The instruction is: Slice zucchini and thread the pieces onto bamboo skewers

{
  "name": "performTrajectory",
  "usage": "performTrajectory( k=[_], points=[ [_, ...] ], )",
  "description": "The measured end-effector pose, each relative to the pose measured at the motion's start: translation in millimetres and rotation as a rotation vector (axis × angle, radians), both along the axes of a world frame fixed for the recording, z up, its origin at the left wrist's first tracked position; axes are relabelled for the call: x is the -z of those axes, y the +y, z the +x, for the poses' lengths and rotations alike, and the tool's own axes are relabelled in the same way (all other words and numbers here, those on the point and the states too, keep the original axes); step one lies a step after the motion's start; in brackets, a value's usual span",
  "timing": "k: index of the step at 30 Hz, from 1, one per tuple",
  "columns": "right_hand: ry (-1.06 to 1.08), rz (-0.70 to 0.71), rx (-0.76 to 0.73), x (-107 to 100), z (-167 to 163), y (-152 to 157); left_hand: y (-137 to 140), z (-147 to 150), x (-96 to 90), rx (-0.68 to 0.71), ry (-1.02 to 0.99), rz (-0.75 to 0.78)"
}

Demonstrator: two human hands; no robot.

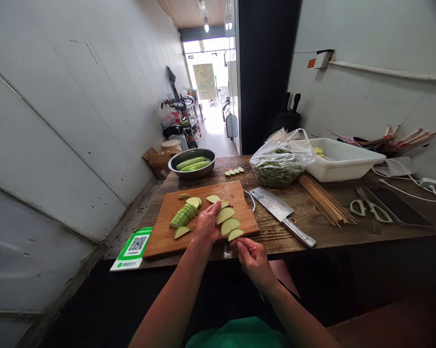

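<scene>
Over the wooden cutting board [203, 237], my left hand [207, 223] is closed around the edge of a row of half-round pale green squash slices [229, 225]. They look threaded one after another. At the near end of that row, my right hand [253, 258] is closed in a pinch on a thin skewer [261, 296], whose tail shows below the fist; most of it is hidden. Left of my hands, a cut squash [185, 215] lies in a leaning row of slices on the board, with a loose half slice [182, 232] in front of it.
A cleaver [275, 208] lies right of the board, then bamboo skewers [322, 198], scissors [372, 208] and a phone [399, 205]. Behind stand a metal bowl [192, 171] of squash, a plastic bag [279, 166] of greens and a white tub [344, 166]. A QR-code card [133, 251] sits front left.
</scene>
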State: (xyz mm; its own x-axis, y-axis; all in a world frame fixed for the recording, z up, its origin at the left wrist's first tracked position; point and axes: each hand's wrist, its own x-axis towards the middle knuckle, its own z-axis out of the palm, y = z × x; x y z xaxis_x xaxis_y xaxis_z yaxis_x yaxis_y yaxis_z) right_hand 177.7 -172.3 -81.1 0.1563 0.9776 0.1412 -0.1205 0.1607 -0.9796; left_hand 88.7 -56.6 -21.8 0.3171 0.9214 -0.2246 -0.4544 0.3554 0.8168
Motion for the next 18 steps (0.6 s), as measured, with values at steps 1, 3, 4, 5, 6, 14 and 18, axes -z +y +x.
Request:
performTrajectory(
  k=[1,3,4,5,6,14,18],
  points=[
    [0.008,-0.005,0.001,-0.3,0.4,0.6,0.1,0.4,0.7,0.010,-0.003,0.006],
    [0.018,-0.013,-0.003,-0.5,2.1,1.7,1.0,-0.5,1.5,0.011,-0.026,0.003],
    [0.019,-0.015,-0.006,-0.3,3.1,2.2,1.3,-1.8,1.6,0.014,-0.049,-0.008],
    [0.022,-0.014,-0.008,0.1,4.1,2.7,1.0,-3.5,1.4,0.022,-0.079,-0.020],
    [0.024,-0.009,-0.009,0.6,4.9,3.2,0.0,-5.4,1.1,0.039,-0.112,-0.027],
    [0.017,0.011,-0.017,1.3,3.3,3.6,-21.7,-11.4,0.0,0.151,-0.114,0.040],
    [-0.185,0.053,0.041,1.0,9.5,-6.8,-15.2,-13.6,-6.2,0.015,-0.104,0.067]
  ],
)
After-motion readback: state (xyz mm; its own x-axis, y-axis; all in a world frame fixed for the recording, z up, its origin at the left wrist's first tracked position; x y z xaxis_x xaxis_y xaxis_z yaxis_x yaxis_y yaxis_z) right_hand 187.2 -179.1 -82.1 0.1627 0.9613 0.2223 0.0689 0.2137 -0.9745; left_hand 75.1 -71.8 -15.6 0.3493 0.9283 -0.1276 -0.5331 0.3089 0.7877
